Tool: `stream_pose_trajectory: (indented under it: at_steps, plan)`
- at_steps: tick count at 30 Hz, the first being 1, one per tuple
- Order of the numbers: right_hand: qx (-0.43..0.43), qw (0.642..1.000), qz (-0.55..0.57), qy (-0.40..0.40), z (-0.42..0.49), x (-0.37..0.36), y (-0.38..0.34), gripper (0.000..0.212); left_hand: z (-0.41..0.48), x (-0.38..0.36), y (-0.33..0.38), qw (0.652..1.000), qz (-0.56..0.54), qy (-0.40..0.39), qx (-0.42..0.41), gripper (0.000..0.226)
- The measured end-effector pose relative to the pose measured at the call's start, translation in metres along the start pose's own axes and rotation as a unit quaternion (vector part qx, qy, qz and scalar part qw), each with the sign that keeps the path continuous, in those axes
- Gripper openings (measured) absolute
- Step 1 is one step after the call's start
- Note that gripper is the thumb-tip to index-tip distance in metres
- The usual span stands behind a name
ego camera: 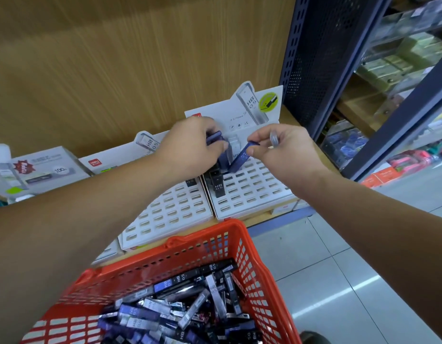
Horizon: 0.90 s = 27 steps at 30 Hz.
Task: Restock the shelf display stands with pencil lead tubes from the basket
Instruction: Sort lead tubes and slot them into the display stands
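Note:
My left hand (pixel 190 142) grips a small bunch of blue pencil lead tubes (pixel 215 139) above the back of the right display stand (pixel 252 192). My right hand (pixel 282 147) pinches one blue lead tube (pixel 241 158) with its lower end at a slot near the stand's back rows, and a clear tube (pixel 274 139) sticks up between its fingers. A black HB 0.5 tube (pixel 218 183) and a few others stand in the stand's slots. The left display stand (pixel 165 217) has mostly bare slots. The red basket (pixel 242 242) in front holds several loose tubes.
A wooden back panel (pixel 115 70) rises behind the shelf. Boxed stationery (pixel 41 170) sits at the far left. A dark blue perforated shelf upright (pixel 311 58) stands to the right, with stocked shelves and tiled floor (pixel 364 256) beyond it.

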State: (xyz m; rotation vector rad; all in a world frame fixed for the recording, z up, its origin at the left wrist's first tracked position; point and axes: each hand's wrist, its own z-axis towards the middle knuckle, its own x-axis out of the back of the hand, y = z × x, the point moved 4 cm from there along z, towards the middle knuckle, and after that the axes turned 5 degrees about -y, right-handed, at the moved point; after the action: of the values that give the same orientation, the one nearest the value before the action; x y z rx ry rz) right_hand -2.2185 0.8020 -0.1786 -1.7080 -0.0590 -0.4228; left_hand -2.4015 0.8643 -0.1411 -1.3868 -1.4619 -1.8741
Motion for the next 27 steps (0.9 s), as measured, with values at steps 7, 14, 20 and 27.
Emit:
stream_pose_trajectory:
  at_steps: [7, 14, 20, 27]
  plan:
    - [0.025, 0.996, -0.076, -0.027, 0.004, -0.024, -0.006, 0.017, -0.024, 0.032, -0.03, 0.987, -0.134, 0.002, 0.085, 0.013]
    - [0.054, 0.985, -0.153, -0.061, 0.012, -0.038, -0.016, 0.024, -0.034, 0.041, -0.041, 0.979, -0.174, 0.02, 0.108, 0.013]
    - [0.066, 0.976, -0.192, -0.083, 0.013, -0.042, -0.018, 0.019, -0.038, 0.041, -0.049, 0.967, -0.228, 0.033, 0.108, 0.014]
    - [0.061, 0.964, -0.246, -0.074, 0.012, -0.039, -0.001, 0.013, -0.04, 0.035, -0.04, 0.965, -0.249, 0.042, 0.074, 0.008]
